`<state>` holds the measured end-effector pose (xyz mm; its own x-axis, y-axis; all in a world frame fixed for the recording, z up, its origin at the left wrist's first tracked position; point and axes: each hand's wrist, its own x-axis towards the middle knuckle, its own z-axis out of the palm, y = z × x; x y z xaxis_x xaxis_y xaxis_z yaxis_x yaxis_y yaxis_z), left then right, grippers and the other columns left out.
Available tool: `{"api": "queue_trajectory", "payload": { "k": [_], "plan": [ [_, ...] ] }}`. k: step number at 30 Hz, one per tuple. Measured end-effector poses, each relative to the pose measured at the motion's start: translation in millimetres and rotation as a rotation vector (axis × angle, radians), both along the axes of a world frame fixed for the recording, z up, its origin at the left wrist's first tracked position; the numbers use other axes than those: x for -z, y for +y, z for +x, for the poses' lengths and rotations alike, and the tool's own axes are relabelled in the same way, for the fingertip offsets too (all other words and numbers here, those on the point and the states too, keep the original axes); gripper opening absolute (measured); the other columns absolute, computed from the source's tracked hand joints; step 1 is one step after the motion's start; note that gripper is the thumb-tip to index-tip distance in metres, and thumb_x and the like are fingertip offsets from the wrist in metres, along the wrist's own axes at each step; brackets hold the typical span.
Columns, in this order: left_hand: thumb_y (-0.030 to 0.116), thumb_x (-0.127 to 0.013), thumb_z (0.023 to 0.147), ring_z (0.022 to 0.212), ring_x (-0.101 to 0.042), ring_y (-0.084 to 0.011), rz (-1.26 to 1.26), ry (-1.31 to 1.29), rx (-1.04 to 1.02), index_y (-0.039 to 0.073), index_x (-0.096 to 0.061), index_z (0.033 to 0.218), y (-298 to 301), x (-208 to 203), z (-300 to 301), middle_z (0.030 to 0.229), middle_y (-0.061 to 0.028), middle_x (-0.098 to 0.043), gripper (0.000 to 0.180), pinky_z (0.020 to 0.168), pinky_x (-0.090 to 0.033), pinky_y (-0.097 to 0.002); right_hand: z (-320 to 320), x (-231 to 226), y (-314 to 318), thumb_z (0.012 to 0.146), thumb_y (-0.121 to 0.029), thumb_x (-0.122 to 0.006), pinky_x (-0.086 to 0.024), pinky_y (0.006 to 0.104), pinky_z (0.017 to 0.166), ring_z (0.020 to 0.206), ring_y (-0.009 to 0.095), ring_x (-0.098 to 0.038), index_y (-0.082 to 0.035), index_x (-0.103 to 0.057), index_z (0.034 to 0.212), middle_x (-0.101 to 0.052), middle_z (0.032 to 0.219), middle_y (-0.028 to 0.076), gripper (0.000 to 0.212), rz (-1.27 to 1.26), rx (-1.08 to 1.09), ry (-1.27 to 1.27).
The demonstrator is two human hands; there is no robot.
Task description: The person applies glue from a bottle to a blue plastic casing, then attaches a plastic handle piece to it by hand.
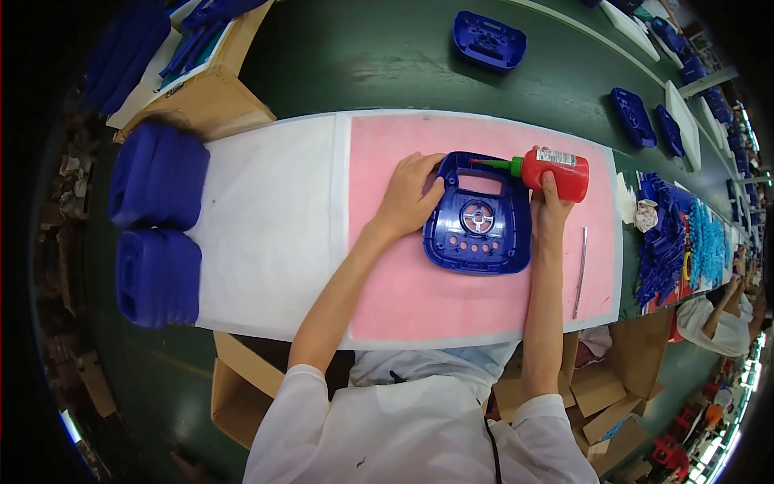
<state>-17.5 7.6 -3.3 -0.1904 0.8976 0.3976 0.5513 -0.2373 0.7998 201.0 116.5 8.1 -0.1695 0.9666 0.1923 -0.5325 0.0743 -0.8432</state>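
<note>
At the upper left edge of the blue shell (509, 219), grasped by the curled fingers of the left hand (405, 196), with thumb toward the inner side, probably to stop it sliding or turning. Around the red bottle (569, 177), wrapped by the right hand (550, 200) with thumb across the near side; tipped almost flat, likely to aim the green nozzle (497, 164) along the shell's far strip, just beyond its handle opening. Impossible to tell at the red tip: touching plastic or just above it. Laid hollow side up on the pink mat (403, 302), handle end away from the body, seemingly to leave ribs and holes open to view. Right of the right forearm, apart from the shell: a metal rod (580, 278), perhaps set there for easy reach. Leftward, past the white sheet (270, 210): two blue stacks (159, 181), apparently packed close to save room. Farther out, on the green bench (355, 56): loose blue parts (489, 50), well apart from both hands.
</note>
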Motion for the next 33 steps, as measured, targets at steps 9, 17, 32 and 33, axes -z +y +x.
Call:
{"api": "queue_trajectory", "payload": {
  "k": [9,17,32,33],
  "plan": [
    [0.016,-0.057,0.083,0.1,-0.056,-0.0386,0.058,0.027,-0.011,-0.001,-0.059,0.115,1.3,3.7,-1.0,0.102,-0.0208,-0.065,0.036,0.1,-0.038,-0.0463,-0.7,-0.1,-3.1,0.087,-0.009,-0.071,-0.043,0.0428,0.107,0.127,0.035,-0.05,-0.005,-0.038,0.136,-0.052,0.134,0.019,0.058,0.009,-0.019,-0.03],
    [0.015,-0.057,0.083,0.098,-0.057,-0.0377,0.005,-0.012,0.008,-0.001,-0.059,0.114,0.6,-2.0,-2.7,0.101,-0.0198,-0.065,0.035,0.1,-0.038,-0.0462,1.1,-2.5,-5.6,0.088,-0.007,-0.069,-0.044,0.043,0.106,0.127,0.035,-0.05,-0.003,-0.038,0.136,-0.051,0.134,0.019,0.057,0.001,-0.011,-0.058],
    [0.015,-0.056,0.083,0.098,-0.057,-0.0369,-0.01,-0.019,0.009,-0.001,-0.059,0.114,0.7,-1.6,-1.9,0.101,-0.0195,-0.064,0.034,0.099,-0.038,-0.0445,-1.1,-5.6,-3.9,0.083,0.001,-0.07,-0.048,0.0451,0.102,0.122,0.035,-0.054,-0.001,-0.04,0.133,-0.054,0.131,0.021,0.058,0.123,-0.003,-0.113],
    [0.015,-0.056,0.083,0.098,-0.057,-0.0369,0.001,-0.017,0.003,-0.001,-0.059,0.114,0.7,-0.4,-2.4,0.1,-0.0194,-0.064,0.034,0.099,-0.038,-0.0444,-0.3,-4.7,-3.4,0.084,-0.002,-0.071,-0.047,0.0455,0.104,0.123,0.036,-0.053,-0.002,-0.039,0.134,-0.053,0.133,0.021,0.059,0.105,0.0,-0.063]
  ]
}}
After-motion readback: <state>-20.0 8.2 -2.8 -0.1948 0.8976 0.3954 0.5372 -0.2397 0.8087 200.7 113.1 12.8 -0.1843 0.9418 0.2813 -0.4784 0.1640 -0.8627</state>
